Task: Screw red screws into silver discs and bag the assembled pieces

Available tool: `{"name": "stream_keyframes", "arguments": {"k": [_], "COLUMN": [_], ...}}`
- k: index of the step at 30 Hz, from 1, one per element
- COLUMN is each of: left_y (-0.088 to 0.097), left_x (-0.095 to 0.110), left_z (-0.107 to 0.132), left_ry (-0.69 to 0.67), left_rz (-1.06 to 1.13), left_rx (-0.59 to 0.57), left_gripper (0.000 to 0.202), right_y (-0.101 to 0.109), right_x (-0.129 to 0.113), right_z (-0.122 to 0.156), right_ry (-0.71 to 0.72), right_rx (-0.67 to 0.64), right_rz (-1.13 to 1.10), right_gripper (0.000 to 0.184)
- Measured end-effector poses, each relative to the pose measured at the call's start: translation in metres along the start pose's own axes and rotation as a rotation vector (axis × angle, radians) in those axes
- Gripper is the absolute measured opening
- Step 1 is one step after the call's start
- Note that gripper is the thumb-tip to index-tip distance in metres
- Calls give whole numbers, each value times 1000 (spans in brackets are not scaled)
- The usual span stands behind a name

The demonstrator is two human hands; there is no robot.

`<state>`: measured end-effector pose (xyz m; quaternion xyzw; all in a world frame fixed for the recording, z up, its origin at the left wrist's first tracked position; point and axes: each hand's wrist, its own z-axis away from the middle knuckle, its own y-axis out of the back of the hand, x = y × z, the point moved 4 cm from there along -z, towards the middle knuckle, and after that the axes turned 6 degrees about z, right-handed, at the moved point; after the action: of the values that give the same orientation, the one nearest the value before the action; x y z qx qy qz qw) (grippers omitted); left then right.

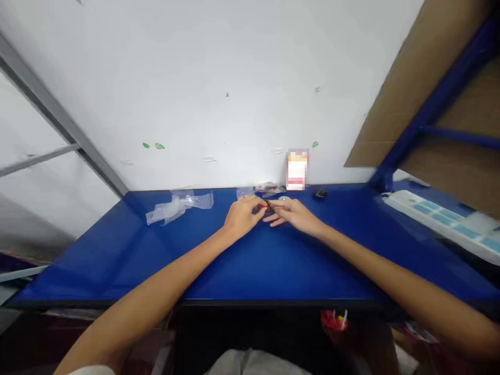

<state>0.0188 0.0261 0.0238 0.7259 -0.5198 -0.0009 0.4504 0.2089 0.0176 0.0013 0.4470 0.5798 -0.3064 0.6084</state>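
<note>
Both hands met over the far middle of the blue table, close to the white wall, and worked on a small red and dark part pinched between them. The left hand was curled, its fingers drawn in around the part from the left, so it seemed to carry most of the grip. The right hand lay flatter, fingers only loosely bent and reaching in to touch the part from the right; whether it truly gripped or just steadied the piece could not be told, for the view was blurred and the part tiny. The part sat just above the tabletop, between the fingertips of both hands. By the look of it, such fine work would go best with the wrists rested on the table, the piece held low and the pinch light, so that nothing slipped or flew off. Behind the hands lay some clear plastic bags to the left, smaller packets just beyond the fingers, a small white and red box against the wall, and a little black object to its right. A white tray with pale blue cells stood well apart at the right.
</note>
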Motion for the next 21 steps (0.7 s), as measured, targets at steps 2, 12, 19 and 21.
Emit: {"name": "stream_keyframes", "arguments": {"k": [2, 12, 19, 21], "left_y": [-1, -1, 2, 2], "left_x": [0, 0, -3, -2], "left_z": [-1, -1, -2, -2], "left_ry": [5, -8, 41, 63], "left_rz": [-6, -2, 170, 210], "left_rx": [-1, -8, -16, -14], "left_gripper": [10, 11, 14, 16], "right_y": [-1, 0, 3, 5], "right_x": [1, 2, 6, 5], "right_z": [0, 0, -1, 0], "right_ry": [2, 26, 63, 66], "right_rx": [-12, 32, 99, 120], "right_rz": [1, 90, 126, 121], "right_gripper": [47, 46, 46, 47]}}
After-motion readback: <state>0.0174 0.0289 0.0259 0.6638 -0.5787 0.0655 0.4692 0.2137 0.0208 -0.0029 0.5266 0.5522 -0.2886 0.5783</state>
